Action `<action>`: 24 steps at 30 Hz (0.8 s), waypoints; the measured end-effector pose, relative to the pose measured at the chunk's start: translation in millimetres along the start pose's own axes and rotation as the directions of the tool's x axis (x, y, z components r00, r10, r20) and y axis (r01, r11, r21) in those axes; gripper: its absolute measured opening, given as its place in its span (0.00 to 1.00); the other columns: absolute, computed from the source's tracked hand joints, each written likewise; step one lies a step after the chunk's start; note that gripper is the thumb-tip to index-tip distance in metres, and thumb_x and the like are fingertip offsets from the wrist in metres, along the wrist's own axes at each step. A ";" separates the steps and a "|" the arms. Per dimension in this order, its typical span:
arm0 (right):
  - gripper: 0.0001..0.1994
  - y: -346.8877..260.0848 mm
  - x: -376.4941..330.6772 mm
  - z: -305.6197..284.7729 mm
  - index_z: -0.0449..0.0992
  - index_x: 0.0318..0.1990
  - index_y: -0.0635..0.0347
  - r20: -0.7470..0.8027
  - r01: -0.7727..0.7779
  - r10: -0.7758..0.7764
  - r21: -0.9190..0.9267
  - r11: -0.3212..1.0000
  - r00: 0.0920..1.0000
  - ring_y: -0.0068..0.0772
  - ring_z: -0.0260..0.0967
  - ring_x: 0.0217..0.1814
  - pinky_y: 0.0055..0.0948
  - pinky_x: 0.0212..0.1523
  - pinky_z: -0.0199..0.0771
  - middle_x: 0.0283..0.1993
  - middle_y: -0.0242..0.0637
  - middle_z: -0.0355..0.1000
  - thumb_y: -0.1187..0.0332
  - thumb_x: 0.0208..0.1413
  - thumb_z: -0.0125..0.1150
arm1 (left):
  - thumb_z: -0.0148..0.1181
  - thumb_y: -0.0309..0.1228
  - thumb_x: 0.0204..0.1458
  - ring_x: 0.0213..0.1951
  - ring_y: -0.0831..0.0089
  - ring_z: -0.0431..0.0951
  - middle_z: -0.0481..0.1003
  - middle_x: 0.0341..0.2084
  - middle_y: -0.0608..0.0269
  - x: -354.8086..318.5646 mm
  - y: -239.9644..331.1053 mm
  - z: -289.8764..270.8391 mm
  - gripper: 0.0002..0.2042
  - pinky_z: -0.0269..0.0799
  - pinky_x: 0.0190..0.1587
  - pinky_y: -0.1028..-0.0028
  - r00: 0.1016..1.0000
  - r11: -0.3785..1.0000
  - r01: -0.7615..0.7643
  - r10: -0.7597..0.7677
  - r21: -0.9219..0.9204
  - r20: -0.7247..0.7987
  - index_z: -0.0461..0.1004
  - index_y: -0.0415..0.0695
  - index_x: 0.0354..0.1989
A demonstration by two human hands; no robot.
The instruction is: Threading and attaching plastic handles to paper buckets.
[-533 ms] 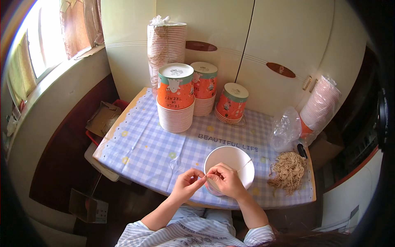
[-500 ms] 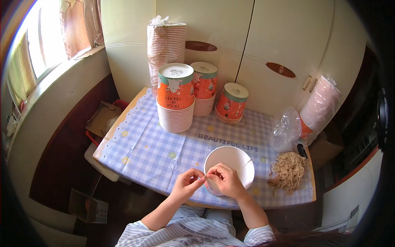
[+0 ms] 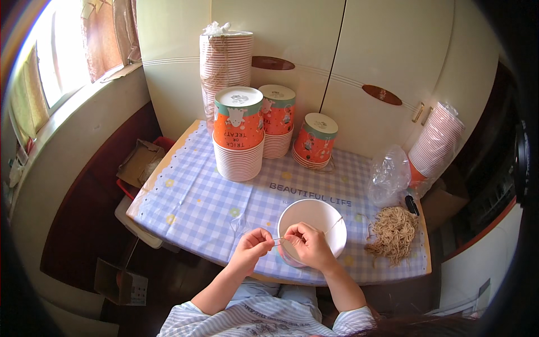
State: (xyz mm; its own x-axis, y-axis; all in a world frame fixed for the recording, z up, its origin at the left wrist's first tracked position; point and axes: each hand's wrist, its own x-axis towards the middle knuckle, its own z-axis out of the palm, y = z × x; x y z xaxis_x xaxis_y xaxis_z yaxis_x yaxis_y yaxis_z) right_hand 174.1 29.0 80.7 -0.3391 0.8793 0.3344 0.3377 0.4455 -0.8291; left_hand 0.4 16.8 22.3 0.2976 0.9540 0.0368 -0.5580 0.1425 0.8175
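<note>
Both hands, left hand (image 3: pixel 254 245) and right hand (image 3: pixel 307 245), pinch a thin string at a white paper cup (image 3: pixel 314 224)

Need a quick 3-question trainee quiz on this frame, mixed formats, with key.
1. True or false: the white paper cup lies on its side.
2. What lies right of the cup? A) pile of tan strings B) scissors C) book
3. Fill in: the left hand and right hand pinch a thin ____ between them at the cup's rim.

Key: 1 false, it stands upright, mouth up, on the checked tablecloth. 2 A. 3 string.
</note>
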 end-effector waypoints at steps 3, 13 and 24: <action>0.04 4.4 -0.3 0.6 0.71 0.30 0.64 -0.014 0.006 -0.006 0.018 1.000 1.000 0.23 0.67 0.28 0.22 0.29 0.67 0.27 0.35 0.70 0.73 0.51 0.56 | 0.55 0.25 0.50 0.28 0.87 0.66 0.71 0.26 0.70 0.1 1.8 12.1 0.03 0.60 0.29 0.87 0.997 0.981 -0.071 0.077 0.181 -0.026 0.70 0.39 0.30; 0.03 4.7 0.2 0.2 0.71 0.30 0.64 0.021 0.017 -0.017 -0.003 1.000 1.000 0.23 0.67 0.28 0.22 0.29 0.67 0.27 0.35 0.70 0.73 0.51 0.56 | 0.55 0.24 0.51 0.28 0.88 0.66 0.70 0.25 0.71 4.7 -4.3 14.6 0.03 0.61 0.29 0.87 0.974 0.937 -0.179 0.212 0.299 -0.082 0.70 0.38 0.31; 0.03 4.1 0.1 -0.1 0.70 0.29 0.64 0.027 0.055 -0.054 -0.035 0.998 0.998 0.28 0.68 0.28 0.24 0.30 0.67 0.26 0.36 0.70 0.75 0.49 0.56 | 0.56 0.23 0.49 0.26 0.87 0.64 0.68 0.23 0.72 4.7 -3.8 14.1 0.02 0.58 0.28 0.86 0.958 0.950 -0.206 0.244 0.233 -0.148 0.69 0.39 0.29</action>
State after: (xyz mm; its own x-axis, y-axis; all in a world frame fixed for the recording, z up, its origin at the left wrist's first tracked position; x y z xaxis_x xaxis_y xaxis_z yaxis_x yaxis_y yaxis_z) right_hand 175.5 30.9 77.4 -0.3809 0.8488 0.3666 0.3487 0.4991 -0.7933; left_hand 14.9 17.1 27.5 0.0347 0.9881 0.1498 -0.4107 -0.1226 0.9035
